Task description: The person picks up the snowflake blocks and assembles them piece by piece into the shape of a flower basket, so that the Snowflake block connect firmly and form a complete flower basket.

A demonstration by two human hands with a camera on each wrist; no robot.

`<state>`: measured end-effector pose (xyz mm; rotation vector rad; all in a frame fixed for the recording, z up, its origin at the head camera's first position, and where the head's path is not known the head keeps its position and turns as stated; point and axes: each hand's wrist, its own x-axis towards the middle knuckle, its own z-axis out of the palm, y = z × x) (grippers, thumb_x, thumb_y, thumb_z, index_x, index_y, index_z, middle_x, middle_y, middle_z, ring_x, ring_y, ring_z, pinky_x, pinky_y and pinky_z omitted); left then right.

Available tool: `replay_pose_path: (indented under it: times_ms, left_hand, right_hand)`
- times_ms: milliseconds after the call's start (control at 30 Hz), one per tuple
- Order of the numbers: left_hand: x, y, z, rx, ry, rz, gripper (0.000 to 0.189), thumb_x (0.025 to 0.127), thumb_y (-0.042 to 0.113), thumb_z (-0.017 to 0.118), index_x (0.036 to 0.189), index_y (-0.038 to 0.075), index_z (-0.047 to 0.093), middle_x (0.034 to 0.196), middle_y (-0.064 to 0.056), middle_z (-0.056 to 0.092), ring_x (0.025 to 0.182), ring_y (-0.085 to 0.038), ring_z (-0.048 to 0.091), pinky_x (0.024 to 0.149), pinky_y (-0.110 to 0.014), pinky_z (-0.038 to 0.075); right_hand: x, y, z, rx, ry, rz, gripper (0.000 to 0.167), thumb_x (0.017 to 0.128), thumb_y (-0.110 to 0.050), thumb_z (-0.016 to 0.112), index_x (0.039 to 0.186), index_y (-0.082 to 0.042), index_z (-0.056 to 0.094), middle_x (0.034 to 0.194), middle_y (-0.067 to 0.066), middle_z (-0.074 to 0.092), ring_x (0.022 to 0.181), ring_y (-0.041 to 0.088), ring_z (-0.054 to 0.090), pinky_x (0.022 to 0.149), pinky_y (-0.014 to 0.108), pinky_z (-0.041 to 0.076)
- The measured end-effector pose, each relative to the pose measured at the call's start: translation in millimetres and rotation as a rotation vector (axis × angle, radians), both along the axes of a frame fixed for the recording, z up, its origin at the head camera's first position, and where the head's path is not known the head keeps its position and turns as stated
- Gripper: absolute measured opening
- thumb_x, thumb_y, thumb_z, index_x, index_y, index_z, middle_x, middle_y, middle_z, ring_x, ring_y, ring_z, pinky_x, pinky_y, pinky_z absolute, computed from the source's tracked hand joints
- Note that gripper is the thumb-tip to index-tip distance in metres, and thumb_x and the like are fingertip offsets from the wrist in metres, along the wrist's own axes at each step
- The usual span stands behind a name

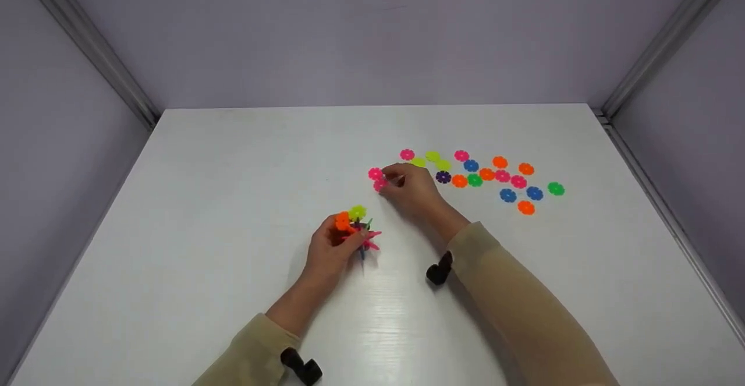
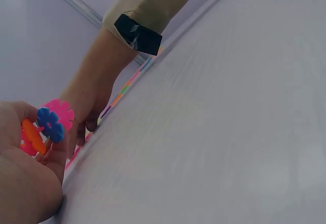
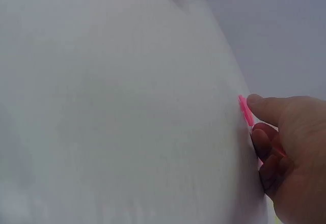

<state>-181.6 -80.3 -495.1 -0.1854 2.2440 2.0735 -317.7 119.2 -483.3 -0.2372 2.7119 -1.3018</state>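
My left hand point(image 1: 330, 249) grips a cluster of joined plastic flower discs, with an orange disc point(image 1: 342, 221), a yellow-green disc point(image 1: 358, 212) and pink ones sticking out past the fingers. In the left wrist view, a blue disc point(image 2: 50, 124) and a pink disc point(image 2: 61, 113) stand at angles to each other by the fingertips. Farther forward, my right hand point(image 1: 412, 191) has thumb and forefinger at two pink discs point(image 1: 375, 174) close to the tabletop. The right wrist view shows it pinching a pink flower disc point(image 3: 245, 110) at the thumb tip, its other fingers curled.
Loose flower discs are scattered to the right of my right hand, among them a dark purple disc point(image 1: 443, 177), a blue disc point(image 1: 508, 195) and a green disc point(image 1: 556, 188). The white table point(image 1: 233, 188) meets grey-lilac walls point(image 1: 372, 36) at its back and sides.
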Motion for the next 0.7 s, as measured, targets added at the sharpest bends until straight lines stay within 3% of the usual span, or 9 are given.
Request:
replay_pose_path:
  times_ms: [167,367,700]
  left_hand:
    - [-1.2,-0.7,-1.9,-0.002,-0.007,0.003,0.058,0.096,0.03,0.082,0.146,0.016,0.056,0.14,-0.004,0.06,0.135,-0.023,0.051,0.106,-0.037,0.054]
    - [-1.8,-1.0,-2.2,-0.002,-0.019,-0.001,0.06,0.096,0.03,0.082,0.147,0.016,0.056,0.141,-0.004,0.059,0.136,-0.023,0.05,0.107,-0.038,0.053]
    - [-0.9,-1.3,-1.0,0.009,-0.031,0.002,0.059,0.094,0.031,0.083,0.146,0.018,0.057,0.138,-0.003,0.059,0.134,-0.023,0.051,0.104,-0.035,0.055]
  right_hand:
    - [-2.2,-6.4,-1.2,0.049,0.039,0.005,0.043,0.095,-0.026,0.083,0.135,-0.016,0.072,0.118,0.0,0.07,0.106,0.022,0.062,0.097,0.031,0.057]
    - [0.0,-3.7,-1.8,0.034,-0.002,0.019,0.04,0.095,-0.025,0.083,0.134,-0.019,0.072,0.119,-0.002,0.069,0.109,0.019,0.062,0.099,0.03,0.056]
    - [30.3,14.3,-0.3,0.027,-0.023,0.081,0.022,0.094,-0.023,0.084,0.115,-0.027,0.077,0.109,-0.006,0.068,0.107,0.018,0.062,0.092,0.03,0.059]
